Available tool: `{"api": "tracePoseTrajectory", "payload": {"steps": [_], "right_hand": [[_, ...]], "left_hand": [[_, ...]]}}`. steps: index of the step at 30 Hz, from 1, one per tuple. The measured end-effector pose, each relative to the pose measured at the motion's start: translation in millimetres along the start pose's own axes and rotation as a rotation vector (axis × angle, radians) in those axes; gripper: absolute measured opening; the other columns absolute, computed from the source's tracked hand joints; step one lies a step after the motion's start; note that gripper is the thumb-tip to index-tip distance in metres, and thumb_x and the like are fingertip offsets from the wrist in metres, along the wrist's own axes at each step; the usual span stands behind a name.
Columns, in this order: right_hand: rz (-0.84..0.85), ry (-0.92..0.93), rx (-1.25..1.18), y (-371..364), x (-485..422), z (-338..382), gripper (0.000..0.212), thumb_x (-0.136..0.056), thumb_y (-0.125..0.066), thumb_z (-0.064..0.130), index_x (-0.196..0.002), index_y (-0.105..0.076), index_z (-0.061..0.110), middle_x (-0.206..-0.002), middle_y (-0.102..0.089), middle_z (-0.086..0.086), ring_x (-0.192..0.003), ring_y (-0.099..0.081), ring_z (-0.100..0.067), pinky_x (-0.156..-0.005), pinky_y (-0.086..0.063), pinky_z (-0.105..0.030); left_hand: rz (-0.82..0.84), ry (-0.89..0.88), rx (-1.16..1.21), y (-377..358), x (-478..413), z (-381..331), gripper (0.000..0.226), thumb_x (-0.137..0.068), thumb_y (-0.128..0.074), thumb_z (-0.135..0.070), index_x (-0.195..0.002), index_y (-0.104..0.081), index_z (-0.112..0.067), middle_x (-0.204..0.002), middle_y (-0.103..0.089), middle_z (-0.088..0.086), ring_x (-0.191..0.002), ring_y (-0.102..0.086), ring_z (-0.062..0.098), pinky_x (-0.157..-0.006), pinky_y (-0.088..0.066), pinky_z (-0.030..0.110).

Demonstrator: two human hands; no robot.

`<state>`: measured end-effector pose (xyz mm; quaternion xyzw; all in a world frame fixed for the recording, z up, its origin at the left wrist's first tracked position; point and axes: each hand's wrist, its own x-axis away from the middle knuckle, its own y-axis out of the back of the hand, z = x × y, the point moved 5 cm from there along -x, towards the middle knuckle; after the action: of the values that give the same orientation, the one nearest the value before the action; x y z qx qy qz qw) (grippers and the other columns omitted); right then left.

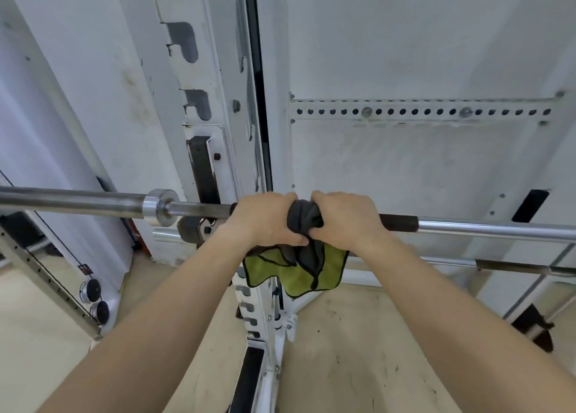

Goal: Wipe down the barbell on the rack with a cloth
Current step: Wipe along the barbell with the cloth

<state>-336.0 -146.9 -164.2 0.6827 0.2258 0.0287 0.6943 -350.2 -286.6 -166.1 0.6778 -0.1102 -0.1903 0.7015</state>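
Both hands are curled over the barbell, close together, and the cloth is squeezed under them.

At the far left, the thick grey end of the barbell is seen running out of view. A shiny metal ring is fitted where the thick end meets the thin part. Just behind the ring, the white rack is stood upright, with hook-shaped slots cut down its front. The barbell is laid across it. Low down on the left, two round dark discs are seen near the floor.

Next, the left hand is wrapped over the bar from the top. Its fingers are curled round the cloth and the bar, and its thumb is pressed into the cloth below. The cloth is bunched round the bar between the two hands. Its grey side is shown on top. Its green side, edged in black, is left hanging down under the bar. The right hand is wrapped the same way on the other side of the cloth, and the cloth is pinched by its thumb too.

Past the right hand, a short black part of the bar is seen, and then the bar is shiny silver all the way to the right. A second bar is seen lower down. Higher up, a strip with a row of small holes is fixed to the white wall.
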Motion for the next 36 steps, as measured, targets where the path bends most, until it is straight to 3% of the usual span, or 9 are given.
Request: {"api": "tracePoseTrajectory", "payload": {"steps": [5, 12, 16, 18, 22, 24, 27, 30, 36], "right_hand": [[-0.086, 0.028, 0.082, -1, 27, -33, 0.04, -0.087, -0.057, 0.051, -0.111, -0.048, 0.021, -0.099, -0.064, 0.002, -0.088, -0.064, -0.026, -0.057, -0.033, -0.032], [0.011, -0.086, 0.056, 14, 75, -116, 0.042, -0.085, -0.062, 0.055, -0.114, -0.049, 0.027, -0.099, -0.061, 0.004, -0.093, -0.062, -0.023, -0.06, -0.04, -0.033], [0.014, -0.048, 0.051, 12, 57, -80, 0.045, -0.076, -0.065, 0.056, -0.098, -0.045, 0.022, -0.095, -0.062, 0.001, -0.088, -0.062, -0.027, -0.06, -0.036, -0.033], [0.012, -0.014, 0.061, 7, 33, -44, 0.043, -0.076, -0.067, 0.05, -0.103, -0.05, 0.021, -0.098, -0.064, -0.001, -0.088, -0.064, -0.029, -0.062, -0.033, -0.033], [-0.051, 0.006, 0.129, -1, 2, -7, 0.021, -0.084, -0.064, 0.025, -0.103, -0.059, 0.018, -0.079, -0.055, 0.0, -0.067, -0.055, -0.026, -0.057, -0.034, -0.032], [-0.124, 0.026, 0.173, -3, 9, -19, 0.013, -0.086, -0.061, 0.018, -0.098, -0.057, 0.018, -0.078, -0.057, 0.001, -0.062, -0.05, -0.024, -0.05, -0.026, -0.029], [-0.202, 0.077, 0.242, -11, 28, -48, 0.021, -0.08, -0.068, 0.016, -0.099, -0.057, 0.016, -0.08, -0.062, 0.002, -0.064, -0.06, -0.023, -0.044, -0.011, -0.026], [-0.182, 0.052, 0.254, -10, 43, -74, 0.032, -0.055, -0.084, 0.014, -0.078, -0.061, 0.015, -0.059, -0.056, 0.003, -0.046, -0.055, -0.021, -0.046, -0.003, -0.021], [-0.27, 0.01, 0.288, -6, 88, -156, 0.035, -0.056, -0.086, 0.022, -0.076, -0.058, 0.016, -0.059, -0.057, 0.001, -0.048, -0.055, -0.024, -0.045, -0.02, -0.024]], "left_hand": [[-0.071, -0.092, -0.031, -1, -32, -47, 0.072, -0.055, -0.061, -0.088, -0.097, -0.056, -0.03, -0.079, -0.064, -0.007, -0.075, -0.061, 0.019, -0.064, -0.05, 0.033], [-0.122, -0.241, 0.147, -2, -49, -111, 0.049, -0.076, -0.058, -0.072, -0.112, -0.055, -0.038, -0.096, -0.068, -0.01, -0.088, -0.063, 0.018, -0.071, -0.052, 0.037], [-0.195, -0.174, 0.031, -5, -34, -80, 0.036, -0.079, -0.057, -0.062, -0.1, -0.05, -0.033, -0.083, -0.063, -0.009, -0.075, -0.062, 0.019, -0.064, -0.052, 0.036], [-0.163, -0.1, -0.01, -6, -27, -57, 0.036, -0.074, -0.06, -0.057, -0.097, -0.048, -0.031, -0.077, -0.06, -0.008, -0.072, -0.061, 0.022, -0.063, -0.053, 0.037], [-0.113, 0.001, -0.069, -8, -23, -32, 0.038, -0.072, -0.063, -0.054, -0.093, -0.046, -0.027, -0.072, -0.054, -0.006, -0.072, -0.059, 0.023, -0.056, -0.045, 0.032], [-0.135, -0.022, -0.086, -8, -28, -47, 0.037, -0.074, -0.062, -0.053, -0.092, -0.046, -0.025, -0.07, -0.051, -0.006, -0.069, -0.058, 0.023, -0.054, -0.041, 0.031], [-0.192, -0.082, -0.106, -10, -41, -80, 0.032, -0.077, -0.06, -0.048, -0.088, -0.045, -0.022, -0.065, -0.047, -0.005, -0.063, -0.058, 0.025, -0.05, -0.04, 0.031], [-0.262, -0.094, -0.11, -11, -48, -108, 0.031, -0.079, -0.058, -0.047, -0.087, -0.046, -0.02, -0.063, -0.048, -0.003, -0.057, -0.054, 0.025, -0.048, -0.039, 0.03], [-0.351, -0.108, -0.183, -11, -71, -192, 0.026, -0.086, -0.054, -0.044, -0.08, -0.048, -0.02, -0.063, -0.051, -0.004, -0.051, -0.046, 0.022, -0.046, -0.026, 0.028]]}}
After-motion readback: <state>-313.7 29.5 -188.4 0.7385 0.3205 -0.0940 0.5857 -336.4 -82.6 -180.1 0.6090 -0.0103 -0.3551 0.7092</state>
